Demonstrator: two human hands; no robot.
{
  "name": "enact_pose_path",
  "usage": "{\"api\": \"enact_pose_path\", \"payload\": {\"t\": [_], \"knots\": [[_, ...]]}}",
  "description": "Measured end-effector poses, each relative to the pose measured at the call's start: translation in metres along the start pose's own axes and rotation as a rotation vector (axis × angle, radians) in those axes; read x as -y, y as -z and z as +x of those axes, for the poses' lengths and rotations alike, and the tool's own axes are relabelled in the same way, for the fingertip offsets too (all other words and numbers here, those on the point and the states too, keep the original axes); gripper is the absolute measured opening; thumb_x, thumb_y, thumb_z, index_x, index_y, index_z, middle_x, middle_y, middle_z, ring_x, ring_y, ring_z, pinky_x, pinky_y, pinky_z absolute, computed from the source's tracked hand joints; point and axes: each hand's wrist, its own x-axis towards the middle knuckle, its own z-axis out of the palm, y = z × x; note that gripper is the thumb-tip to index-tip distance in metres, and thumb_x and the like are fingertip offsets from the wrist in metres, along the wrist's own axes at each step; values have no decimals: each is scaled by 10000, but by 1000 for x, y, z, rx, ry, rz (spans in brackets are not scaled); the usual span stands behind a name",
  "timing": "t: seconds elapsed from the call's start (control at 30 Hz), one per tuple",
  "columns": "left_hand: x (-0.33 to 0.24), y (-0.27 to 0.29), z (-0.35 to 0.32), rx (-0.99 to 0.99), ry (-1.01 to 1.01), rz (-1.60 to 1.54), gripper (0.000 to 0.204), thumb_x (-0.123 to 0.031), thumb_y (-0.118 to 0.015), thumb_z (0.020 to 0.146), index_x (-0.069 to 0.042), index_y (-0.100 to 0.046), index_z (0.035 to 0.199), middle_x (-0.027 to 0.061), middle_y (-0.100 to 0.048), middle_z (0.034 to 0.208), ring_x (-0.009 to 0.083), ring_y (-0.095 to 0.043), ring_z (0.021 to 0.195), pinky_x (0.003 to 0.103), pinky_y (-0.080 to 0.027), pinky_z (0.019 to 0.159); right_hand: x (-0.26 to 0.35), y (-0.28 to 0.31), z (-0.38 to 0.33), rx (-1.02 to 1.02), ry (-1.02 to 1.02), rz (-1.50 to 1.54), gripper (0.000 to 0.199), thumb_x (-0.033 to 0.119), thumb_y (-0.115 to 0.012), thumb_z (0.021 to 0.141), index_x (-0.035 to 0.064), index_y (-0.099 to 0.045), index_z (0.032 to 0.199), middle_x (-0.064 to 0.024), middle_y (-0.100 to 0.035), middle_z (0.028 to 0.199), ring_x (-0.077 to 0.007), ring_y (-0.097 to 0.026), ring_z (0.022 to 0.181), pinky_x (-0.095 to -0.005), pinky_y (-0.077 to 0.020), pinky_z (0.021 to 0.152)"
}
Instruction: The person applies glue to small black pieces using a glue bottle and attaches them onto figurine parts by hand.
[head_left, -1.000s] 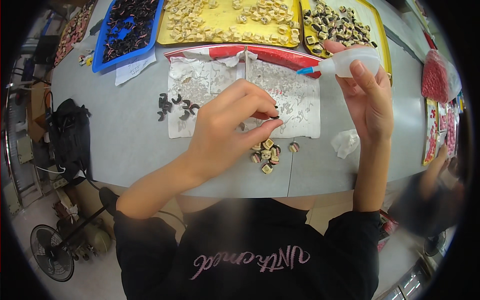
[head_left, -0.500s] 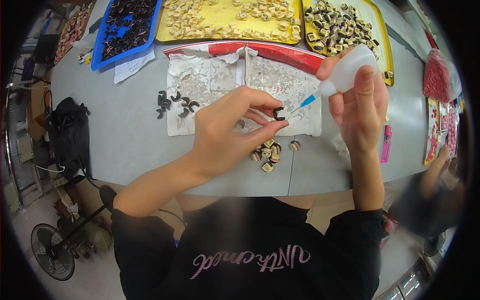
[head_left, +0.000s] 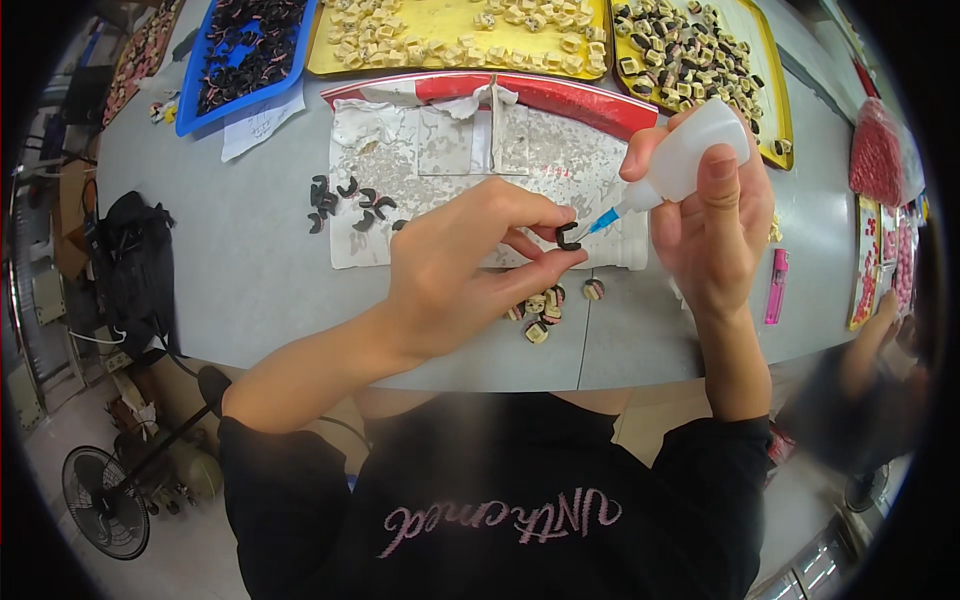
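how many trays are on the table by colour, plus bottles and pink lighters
blue tray of dark pieces: 1
yellow trays, one of pale pieces, one of mixed pieces: 2
white squeeze bottle, held in the right hand: 1
pink lighter: 1
total: 5
The left hand pinches a small black curved piece at the bottle's blue tip.

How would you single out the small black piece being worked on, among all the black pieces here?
Start at the stained white sheet on the grey table. Above its near edge, the left hand pinches one curved black piece at its fingertips. Only this piece is lifted, with the squeeze bottle's blue nozzle aimed at it.
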Motion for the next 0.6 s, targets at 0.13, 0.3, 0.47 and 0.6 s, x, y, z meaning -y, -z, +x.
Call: {"api": "enact_pose_path", "payload": {"t": [0.13,0.3,0.47,0.6], "knots": [[0,0,-1,7,-7,-1,397,81,-783,688,40,-591,1033,145,-646,907,141,-655,721,220,-565,614,2,-1,-1,0,-29,-6,351,317,-472,994,-24,-444,1069,-196,-648,862,-69,-428,402,-180,-339,370],[1,-1,-1,1,-7,-7,403,85,-782,688,41,-588,1038,145,-643,907,140,-651,720,220,-564,608,0,-4,-2,-11,-30,-60,432,405,-485,974,-12,-462,1086,-199,-608,878,-31,-293,407,-165,-227,376],[1,-1,-1,-8,-14,-10,408,87,-781,687,40,-587,1042,139,-641,900,138,-647,710,217,-561,597,1,-6,-2,-27,-35,-84,430,400,-483,974,-18,-460,1071,-190,-612,862,-30,-301,398,-165,-224,370],[2,-1,-1,-2,-13,-8,412,85,-784,686,37,-586,1045,134,-640,893,130,-643,698,212,-555,583,2,-4,-1,-22,-43,-87,434,404,-484,973,-19,-460,1066,-187,-615,856,-26,-301,396,-164,-225,374]]}}
